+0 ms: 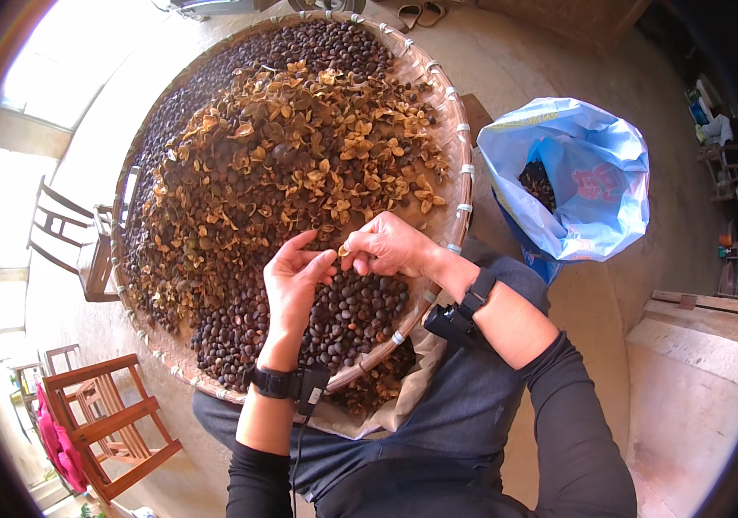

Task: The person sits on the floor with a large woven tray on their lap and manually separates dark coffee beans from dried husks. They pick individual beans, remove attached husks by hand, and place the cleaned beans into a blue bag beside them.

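Note:
A large round woven bamboo tray [466, 194] holds dark round seeds [359, 311] at its near and far sides, with a heap of dry brown husks [297, 149] mixed with seeds across the middle. Over the near part of the tray, my right hand [391, 246] pinches a small yellowish husk piece [343, 250] between thumb and fingertips. Close beside it on the left is my left hand [297, 272], its fingers half curled and its thumb near the piece; whether it holds anything is not clear. Both wrists wear black straps with small devices.
A blue plastic bag [576, 188] with dark material inside stands open right of the tray. Below the tray's near rim, a cloth-like sack [424, 388] with husks lies at my lap. Wooden chairs [61, 226] and a wooden frame [110, 427] stand at the left; slippers [420, 14] lie beyond the tray.

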A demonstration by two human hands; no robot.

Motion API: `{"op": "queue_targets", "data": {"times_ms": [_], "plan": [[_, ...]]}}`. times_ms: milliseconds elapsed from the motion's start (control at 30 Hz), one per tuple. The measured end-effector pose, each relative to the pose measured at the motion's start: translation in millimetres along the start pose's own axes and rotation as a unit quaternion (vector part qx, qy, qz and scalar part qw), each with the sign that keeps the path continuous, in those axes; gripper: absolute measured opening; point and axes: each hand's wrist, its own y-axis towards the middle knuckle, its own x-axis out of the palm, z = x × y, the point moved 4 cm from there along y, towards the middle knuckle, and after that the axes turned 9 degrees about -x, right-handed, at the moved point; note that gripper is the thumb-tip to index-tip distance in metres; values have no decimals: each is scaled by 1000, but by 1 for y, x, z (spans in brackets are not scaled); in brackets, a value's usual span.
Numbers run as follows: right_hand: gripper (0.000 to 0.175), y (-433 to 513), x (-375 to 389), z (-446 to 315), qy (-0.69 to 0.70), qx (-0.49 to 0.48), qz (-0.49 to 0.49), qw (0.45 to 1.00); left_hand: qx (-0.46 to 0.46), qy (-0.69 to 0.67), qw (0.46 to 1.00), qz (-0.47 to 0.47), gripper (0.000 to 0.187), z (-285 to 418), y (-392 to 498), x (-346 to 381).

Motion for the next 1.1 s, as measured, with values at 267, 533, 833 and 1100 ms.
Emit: {"op": "queue_targets", "data": {"times_ms": [267, 533, 833, 1100], "plan": [[19, -4, 0, -3, -20, 3, -13, 1000, 26, 166, 980, 107, 12, 8, -22, -10], [18, 0, 2, 3, 71, 54, 36, 995, 198, 219, 948, 117, 12, 28, -12, 16], [33, -11, -3, -42, 193, -164, -75, 964, 363, 513, 772, 98, 9, 28, 28, 23], [27, 3, -14, -13, 24, -20, 90, 995, 355, 441, 817, 110, 11, 23, 21, 12]]}}
